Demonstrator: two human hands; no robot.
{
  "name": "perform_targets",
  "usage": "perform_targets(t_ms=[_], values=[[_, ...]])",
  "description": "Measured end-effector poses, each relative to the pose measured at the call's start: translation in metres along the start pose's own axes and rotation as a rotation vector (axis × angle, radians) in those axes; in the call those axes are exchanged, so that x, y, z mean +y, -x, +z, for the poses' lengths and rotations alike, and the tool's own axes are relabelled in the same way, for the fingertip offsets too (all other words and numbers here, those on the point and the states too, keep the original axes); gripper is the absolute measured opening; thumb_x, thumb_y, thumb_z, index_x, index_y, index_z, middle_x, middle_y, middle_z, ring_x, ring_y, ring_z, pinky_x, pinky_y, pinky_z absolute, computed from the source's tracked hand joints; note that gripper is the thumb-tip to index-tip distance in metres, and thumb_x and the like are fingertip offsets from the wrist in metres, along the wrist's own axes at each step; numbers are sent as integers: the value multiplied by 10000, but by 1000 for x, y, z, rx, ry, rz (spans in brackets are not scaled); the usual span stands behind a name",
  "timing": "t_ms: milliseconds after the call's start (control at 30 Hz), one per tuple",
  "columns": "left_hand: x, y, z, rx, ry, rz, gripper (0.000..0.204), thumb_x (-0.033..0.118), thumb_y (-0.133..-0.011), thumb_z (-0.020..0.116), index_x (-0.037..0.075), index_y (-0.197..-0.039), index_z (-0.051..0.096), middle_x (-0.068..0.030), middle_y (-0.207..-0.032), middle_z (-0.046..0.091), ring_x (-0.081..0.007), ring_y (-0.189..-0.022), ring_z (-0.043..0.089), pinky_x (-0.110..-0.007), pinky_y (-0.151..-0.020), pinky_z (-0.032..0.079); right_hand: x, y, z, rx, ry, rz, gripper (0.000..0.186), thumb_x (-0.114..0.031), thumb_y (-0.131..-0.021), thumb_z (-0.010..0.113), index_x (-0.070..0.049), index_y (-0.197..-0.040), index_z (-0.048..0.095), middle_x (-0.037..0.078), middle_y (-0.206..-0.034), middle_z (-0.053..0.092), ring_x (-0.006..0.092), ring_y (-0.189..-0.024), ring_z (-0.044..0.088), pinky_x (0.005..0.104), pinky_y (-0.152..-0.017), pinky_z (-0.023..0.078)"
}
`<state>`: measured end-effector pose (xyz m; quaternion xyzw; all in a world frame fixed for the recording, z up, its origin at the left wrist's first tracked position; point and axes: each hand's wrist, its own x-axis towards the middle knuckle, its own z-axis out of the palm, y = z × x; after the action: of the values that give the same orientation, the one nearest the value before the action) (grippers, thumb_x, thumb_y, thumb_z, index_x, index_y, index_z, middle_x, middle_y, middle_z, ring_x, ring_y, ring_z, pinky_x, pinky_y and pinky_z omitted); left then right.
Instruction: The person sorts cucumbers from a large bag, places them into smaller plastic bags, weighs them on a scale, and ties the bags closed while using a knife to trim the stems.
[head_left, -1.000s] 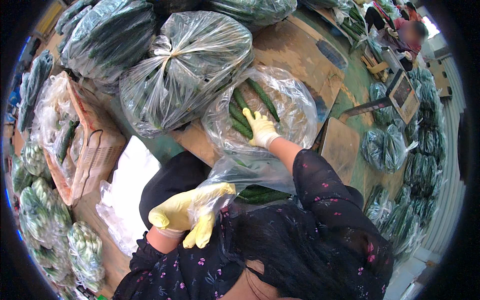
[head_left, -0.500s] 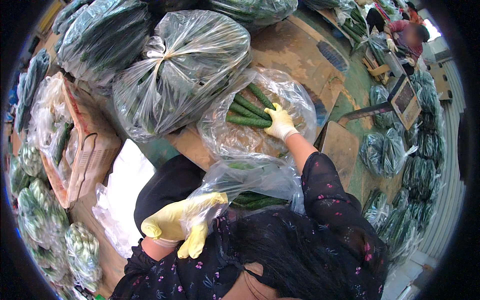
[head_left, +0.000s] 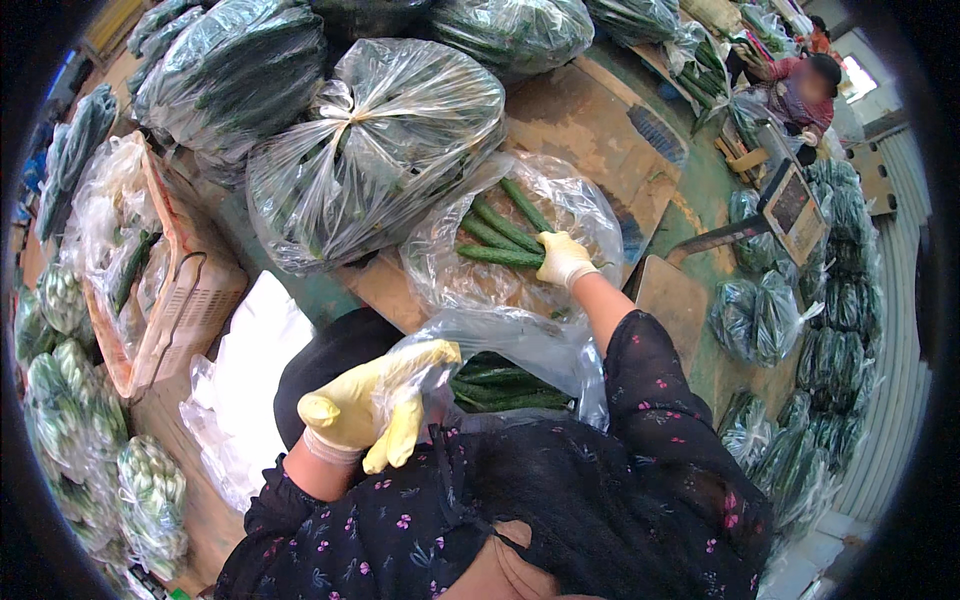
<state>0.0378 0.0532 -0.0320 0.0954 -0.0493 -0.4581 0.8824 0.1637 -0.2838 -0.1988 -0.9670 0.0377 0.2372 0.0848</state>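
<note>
My right hand (head_left: 566, 258), in a yellow glove, grips the ends of several cucumbers (head_left: 495, 222) fanning up-left inside an open clear plastic bag (head_left: 435, 265). My left hand (head_left: 368, 410), also gloved, holds the edge of a clear plastic bag (head_left: 525, 345) nearer my body, with more cucumbers (head_left: 505, 385) inside it at my lap. A large tied bag of dark green produce (head_left: 375, 160) sits just beyond the open bag, to the upper left.
A plastic crate (head_left: 205, 305) with bagged produce and white sheets (head_left: 255, 370) are at left, beside leafy bundles (head_left: 70, 400). A scale display (head_left: 793, 210) and plate (head_left: 665, 300) stand right, near stacked bags (head_left: 840, 320). A co-worker (head_left: 790, 95) is at upper right.
My right hand has closed round the cucumbers' ends and shifted right, drawing them into a fan. My left hand still holds the nearer bag. The co-worker has moved slightly.
</note>
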Motion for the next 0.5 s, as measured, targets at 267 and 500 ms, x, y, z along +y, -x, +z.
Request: perform_targets(t_ms=[267,500], values=[[-8,-1,2,-27,-22,106,1128,426,-590,752,-79,-1370,112,-269,-723,596,-250,-416,564,-261,-358,466,70,47,-32,11,-99,-241,605,-14,-710,590,-233,-1262,475,169,-1106,587,317,-1023,580,381,-854,465],[-19,-7,-1,-215,-84,124,1084,419,-636,727,75,-1429,72,-310,-976,559,-338,-551,620,-391,-474,546,54,184,-125,-3,-1198,-276,609,-45,-712,639,10,-1284,438,56,-964,626,103,-718,574,248,-638,481]])
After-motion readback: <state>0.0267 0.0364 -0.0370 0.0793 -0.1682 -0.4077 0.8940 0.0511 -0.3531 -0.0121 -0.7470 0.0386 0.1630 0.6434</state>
